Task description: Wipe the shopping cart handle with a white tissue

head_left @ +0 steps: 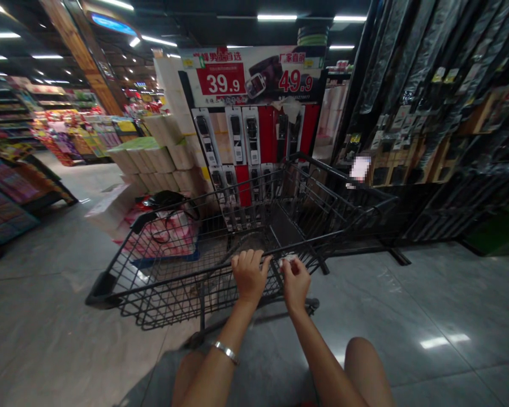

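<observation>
Through my feed, the left hand curls over the near rail of the shopping cart; the right hand, just apart, pinches a white scrap there. Glossy grey floor spreads beneath the cart; beyond it stands a belt display.

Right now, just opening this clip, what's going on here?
A person stands or crouches at a black wire shopping cart in a store. The left hand lies over its near rail; beside it, the right hand appears to pinch a small white scrap, too small to identify. Beyond the cart, packaged belts hang below a price sign, and a black bag sits on pink packages to the left.
</observation>
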A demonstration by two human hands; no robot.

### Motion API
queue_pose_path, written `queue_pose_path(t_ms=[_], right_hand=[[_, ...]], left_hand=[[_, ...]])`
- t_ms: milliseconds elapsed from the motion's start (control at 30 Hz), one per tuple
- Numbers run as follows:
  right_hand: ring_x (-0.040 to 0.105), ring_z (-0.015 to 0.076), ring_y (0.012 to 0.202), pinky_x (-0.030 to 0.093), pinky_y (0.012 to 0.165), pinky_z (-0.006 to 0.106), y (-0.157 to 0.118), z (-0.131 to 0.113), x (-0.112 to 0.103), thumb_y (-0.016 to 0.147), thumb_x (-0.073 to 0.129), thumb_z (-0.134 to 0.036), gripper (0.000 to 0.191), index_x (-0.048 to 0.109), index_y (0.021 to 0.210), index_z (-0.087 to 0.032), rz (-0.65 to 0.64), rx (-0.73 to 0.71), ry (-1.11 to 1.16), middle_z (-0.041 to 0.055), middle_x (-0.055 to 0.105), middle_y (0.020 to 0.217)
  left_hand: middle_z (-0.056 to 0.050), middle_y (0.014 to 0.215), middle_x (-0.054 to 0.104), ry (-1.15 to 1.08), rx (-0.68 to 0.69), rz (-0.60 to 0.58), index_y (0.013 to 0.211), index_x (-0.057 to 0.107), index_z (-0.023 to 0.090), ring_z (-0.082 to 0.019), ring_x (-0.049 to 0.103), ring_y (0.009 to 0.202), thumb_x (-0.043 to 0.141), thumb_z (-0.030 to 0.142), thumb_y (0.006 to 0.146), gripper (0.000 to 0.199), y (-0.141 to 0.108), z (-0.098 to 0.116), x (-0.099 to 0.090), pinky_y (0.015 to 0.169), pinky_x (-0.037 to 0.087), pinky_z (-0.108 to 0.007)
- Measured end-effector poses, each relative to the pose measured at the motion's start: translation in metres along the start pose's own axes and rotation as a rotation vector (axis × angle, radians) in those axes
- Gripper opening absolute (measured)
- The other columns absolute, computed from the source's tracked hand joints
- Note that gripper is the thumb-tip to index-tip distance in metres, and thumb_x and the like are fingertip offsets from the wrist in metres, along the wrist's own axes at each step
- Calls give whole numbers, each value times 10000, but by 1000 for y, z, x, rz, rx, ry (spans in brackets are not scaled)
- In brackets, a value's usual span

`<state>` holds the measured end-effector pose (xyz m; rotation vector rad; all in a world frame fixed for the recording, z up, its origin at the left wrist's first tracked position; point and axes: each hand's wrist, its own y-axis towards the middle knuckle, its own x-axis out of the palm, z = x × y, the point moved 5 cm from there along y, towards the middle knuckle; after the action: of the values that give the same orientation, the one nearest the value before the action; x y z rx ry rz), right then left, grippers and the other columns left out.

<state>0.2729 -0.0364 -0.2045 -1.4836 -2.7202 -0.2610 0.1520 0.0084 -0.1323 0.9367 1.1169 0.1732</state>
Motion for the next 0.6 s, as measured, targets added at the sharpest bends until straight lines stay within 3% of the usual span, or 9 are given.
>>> queue_pose_path(t_ms=[300,400,600], right_hand=[[481,137,590,396,596,247,-11,27,7,744,523,-304,195,636,692,-154,-11,-135,-292,4,527,640],[451,132,561,380,572,247,-19,41,11,738,518,-296,198,602,616,-165,-27,-146,-317,-8,483,604],[455,138,604,388,599,251,-27,56,12,731,516,-234,112,578,662,-172,-29,-144,-323,-2,476,666]], left_hand=[[-20,715,618,-11,-28,2,826,622,207,-202,500,755,528,388,847,205,1,1,-1,734,289,-335],[-20,720,618,-13,-20,-2,830,621,205,-199,500,754,533,379,846,196,1,1,-1,733,288,-335],[-19,702,612,2,-7,5,824,621,208,-197,494,741,532,384,847,199,0,-1,0,730,283,-336]])
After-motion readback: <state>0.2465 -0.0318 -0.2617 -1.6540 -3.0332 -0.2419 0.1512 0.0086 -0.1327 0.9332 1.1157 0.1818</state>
